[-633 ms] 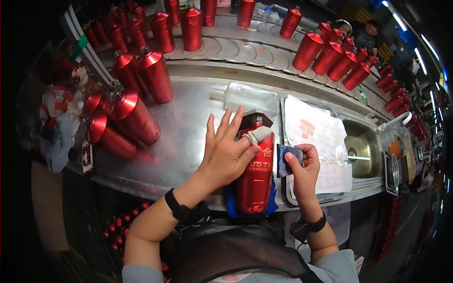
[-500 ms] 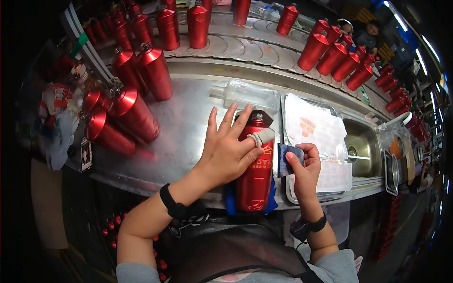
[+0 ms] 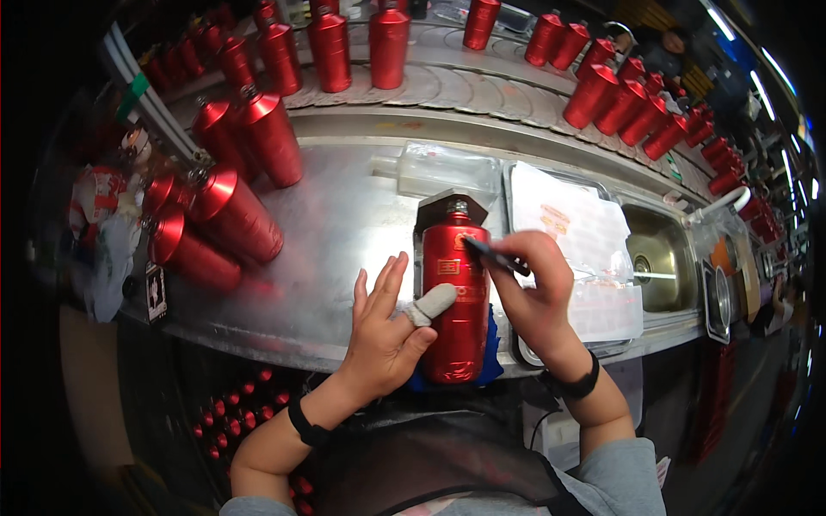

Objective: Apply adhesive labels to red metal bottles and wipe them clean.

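Observation:
A red metallic bottle with gold markings lies in front of me, its neck pointing away. Its upper end rests in a dark angular holder, and a blue cloth shows under its lower end. My left hand is at the bottle's left side, fingers spread; its index finger, in a pale finger cot, touches the bottle's middle. My right hand pinches a small dark blue flat piece, its edge against the gold emblem near the bottle's shoulder.
Beyond the holder lies a clear bottle. White printed sheets sit on a tray to the right, beside a metal sink. Several red bottles stand at left, and more line the conveyor at the back.
My right hand has brought the flat piece leftward onto the bottle's upper part. My left hand has drawn back toward me, off the bottle's neck end, to its left side.

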Motion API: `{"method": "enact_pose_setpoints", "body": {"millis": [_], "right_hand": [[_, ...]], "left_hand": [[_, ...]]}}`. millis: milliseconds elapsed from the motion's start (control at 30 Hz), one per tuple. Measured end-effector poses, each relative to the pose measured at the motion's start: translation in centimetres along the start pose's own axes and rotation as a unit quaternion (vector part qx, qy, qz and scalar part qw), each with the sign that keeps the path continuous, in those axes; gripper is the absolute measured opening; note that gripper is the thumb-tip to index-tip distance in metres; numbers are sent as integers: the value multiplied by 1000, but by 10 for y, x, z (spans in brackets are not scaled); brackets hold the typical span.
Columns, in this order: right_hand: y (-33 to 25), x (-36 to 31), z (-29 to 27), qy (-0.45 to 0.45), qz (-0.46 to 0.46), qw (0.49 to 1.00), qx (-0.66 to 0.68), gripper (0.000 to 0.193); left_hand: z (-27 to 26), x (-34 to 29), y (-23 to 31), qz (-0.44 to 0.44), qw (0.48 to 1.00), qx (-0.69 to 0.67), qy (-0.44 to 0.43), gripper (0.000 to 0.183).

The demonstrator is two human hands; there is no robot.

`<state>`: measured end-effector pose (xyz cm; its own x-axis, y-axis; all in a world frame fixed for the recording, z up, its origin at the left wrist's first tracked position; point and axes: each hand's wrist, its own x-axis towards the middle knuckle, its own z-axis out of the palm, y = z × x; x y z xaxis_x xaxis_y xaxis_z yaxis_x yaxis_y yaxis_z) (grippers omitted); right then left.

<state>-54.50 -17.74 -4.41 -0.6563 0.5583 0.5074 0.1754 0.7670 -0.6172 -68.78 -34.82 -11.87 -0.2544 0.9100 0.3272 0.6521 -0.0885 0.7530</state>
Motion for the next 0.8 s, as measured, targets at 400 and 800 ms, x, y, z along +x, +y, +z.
{"method": "enact_pose_setpoints", "body": {"millis": [400,800], "right_hand": [[-27,18,15,-28,-192,969,-154,23],[-35,-18,7,-130,-180,971,-85,29]], "left_hand": [[-8,-20,-18,-98,982,-150,61,47],[6,-12,-14,-76,982,-164,52,35]]}}
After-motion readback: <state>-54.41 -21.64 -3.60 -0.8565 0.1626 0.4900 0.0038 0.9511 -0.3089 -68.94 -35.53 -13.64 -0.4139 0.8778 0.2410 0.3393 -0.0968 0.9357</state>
